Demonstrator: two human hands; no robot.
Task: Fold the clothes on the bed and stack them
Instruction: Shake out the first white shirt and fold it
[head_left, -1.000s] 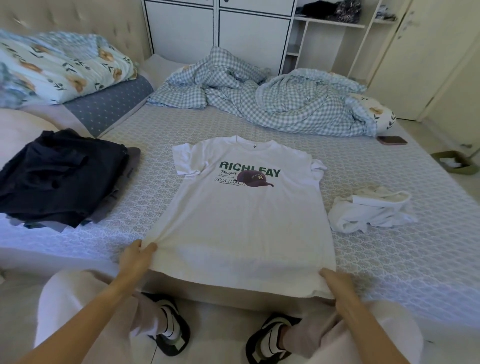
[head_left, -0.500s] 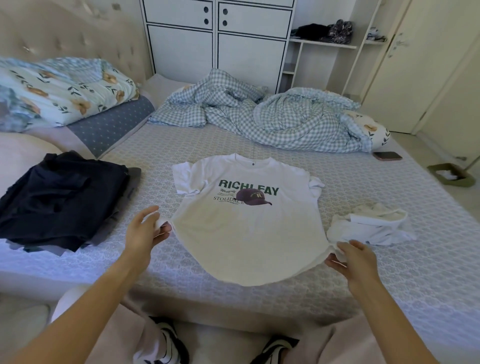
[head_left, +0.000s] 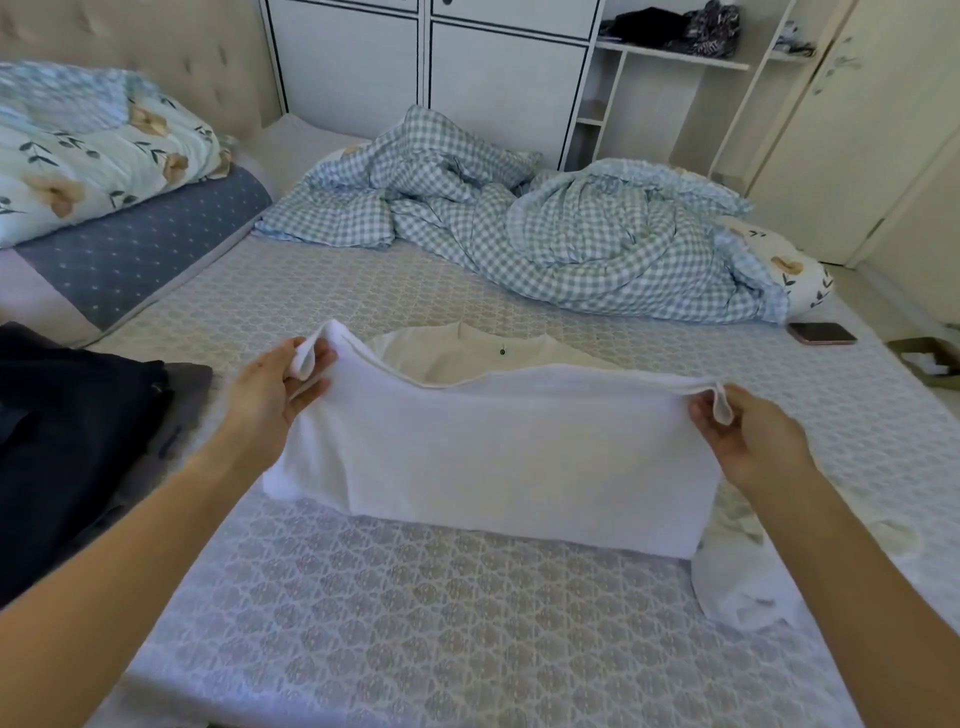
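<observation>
A white T-shirt (head_left: 493, 447) lies across the middle of the bed (head_left: 415, 623), its lower half lifted and carried over toward the collar, so the print is hidden. My left hand (head_left: 275, 395) pinches the hem's left corner. My right hand (head_left: 748, 436) pinches the hem's right corner at the same height. A stack of dark folded clothes (head_left: 67, 436) sits at the bed's left edge. Another crumpled white garment (head_left: 743, 587) lies to the right, partly hidden behind my right forearm.
A rumpled checked duvet (head_left: 545, 223) fills the back of the bed. A floral quilt (head_left: 88, 156) lies at the back left. A phone (head_left: 821, 332) rests near the right edge. White cabinets (head_left: 431, 67) and shelves stand behind the bed.
Both hands have lifted the shirt's hem from the near bed edge and carried it away from me toward the collar, covering the print. The camera has moved closer over the bed.
</observation>
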